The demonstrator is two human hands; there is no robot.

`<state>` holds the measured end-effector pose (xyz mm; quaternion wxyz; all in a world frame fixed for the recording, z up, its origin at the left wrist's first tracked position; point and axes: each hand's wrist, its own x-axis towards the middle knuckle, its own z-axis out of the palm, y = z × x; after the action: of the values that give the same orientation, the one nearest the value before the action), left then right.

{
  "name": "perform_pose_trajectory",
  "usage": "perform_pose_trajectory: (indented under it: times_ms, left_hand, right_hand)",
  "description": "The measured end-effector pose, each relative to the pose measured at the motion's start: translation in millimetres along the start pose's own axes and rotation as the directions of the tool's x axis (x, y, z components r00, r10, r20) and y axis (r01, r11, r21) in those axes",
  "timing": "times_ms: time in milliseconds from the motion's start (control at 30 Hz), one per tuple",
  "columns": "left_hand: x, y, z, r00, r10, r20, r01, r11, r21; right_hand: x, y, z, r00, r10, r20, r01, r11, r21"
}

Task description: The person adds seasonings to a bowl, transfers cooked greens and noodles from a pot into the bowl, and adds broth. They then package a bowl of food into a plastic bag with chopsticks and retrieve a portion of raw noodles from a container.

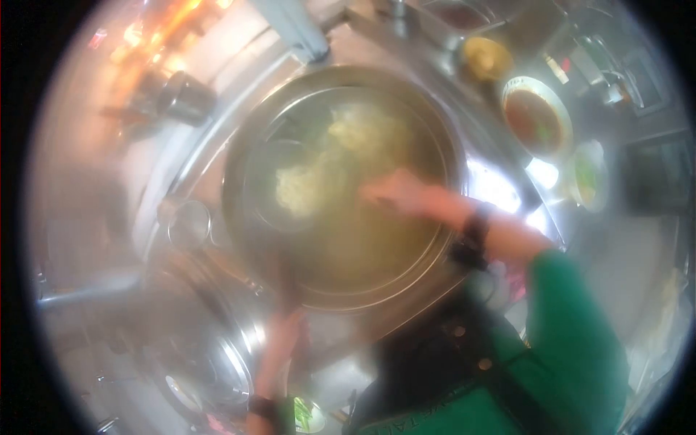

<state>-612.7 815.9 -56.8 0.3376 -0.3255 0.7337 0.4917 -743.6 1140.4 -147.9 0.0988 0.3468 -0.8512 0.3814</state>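
A large round pot of cloudy, yellowish liquid fills the middle of the head view. Two pale clumps, which look like noodles, lie in the liquid. The left clump is at a round, strainer-like outline. My right hand is over the pot with its fingers drawn together; blur hides what is in them. Below the pot's near rim, my left hand seems closed round a dark, long handle that runs up over the rim towards the round outline. Steam and blur soften the details.
At the right stand a bowl of reddish-brown soup, a bowl with greens and a yellowish round container. A metal cup is at upper left, near bright orange light. Another bowl with green leaves sits at the bottom.
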Motion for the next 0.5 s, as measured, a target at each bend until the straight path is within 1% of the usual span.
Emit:
perform_pose_trajectory:
  times_ms: [33,67,100,133,167,200,233,267,333,367,433,467,500]
  left_hand:
    - [7,0,2,1.0,0.005,-0.001,-0.005,1.0,-0.004]
    - [13,2,5,0.999,0.004,0.032,-0.005,1.0,0.006]
    - [17,2,8,0.998,0.002,0.062,-0.003,1.0,0.015]
    - [19,1,11,0.998,0.006,0.056,-0.007,1.0,0.012]
    - [20,1,17,0.996,-0.002,0.09,0.005,0.999,-0.031]
    - [20,1,21,0.992,-0.012,0.129,0.021,0.997,-0.074]
    - [16,-2,22,0.989,-0.017,0.144,0.026,0.998,-0.056]
    - [9,-4,22,0.989,-0.016,0.147,0.025,0.998,-0.059]
    - [-10,-12,21,0.975,-0.015,0.22,0.056,0.982,-0.181]
    - [-16,-19,21,0.975,-0.013,0.223,0.056,0.981,-0.188]
    - [-24,-31,23,0.965,-0.017,0.26,0.114,0.926,-0.36]
    - [-28,-31,25,0.965,-0.015,0.261,0.114,0.923,-0.367]
    - [-33,-29,28,0.97,-0.045,0.239,0.139,0.91,-0.391]
  right_hand:
    - [3,3,-2,0.984,0.04,-0.175,-0.043,0.999,-0.012]
    - [8,1,-5,0.984,0.035,-0.176,-0.038,0.999,-0.016]
    - [12,-4,-6,0.951,0.156,-0.269,-0.122,0.983,0.14]
    - [18,-9,-7,0.897,0.284,-0.339,-0.182,0.935,0.303]
    - [22,-14,-7,0.897,0.279,-0.344,-0.175,0.937,0.303]
    - [25,-20,-8,0.898,0.241,-0.369,-0.105,0.93,0.352]
    - [25,-24,-12,0.896,0.205,-0.393,-0.036,0.917,0.397]
    - [24,-29,-23,0.897,0.204,-0.391,-0.037,0.918,0.394]
    - [17,-43,-58,0.927,0.298,-0.227,-0.13,0.824,0.552]
    - [13,-49,-76,0.929,0.295,-0.222,-0.131,0.826,0.548]
    - [4,-58,-104,0.909,0.361,-0.207,-0.271,0.891,0.365]
    - [0,-58,-103,0.912,0.356,-0.202,-0.269,0.893,0.362]
    - [-7,-58,-98,0.942,0.258,-0.213,-0.18,0.928,0.327]
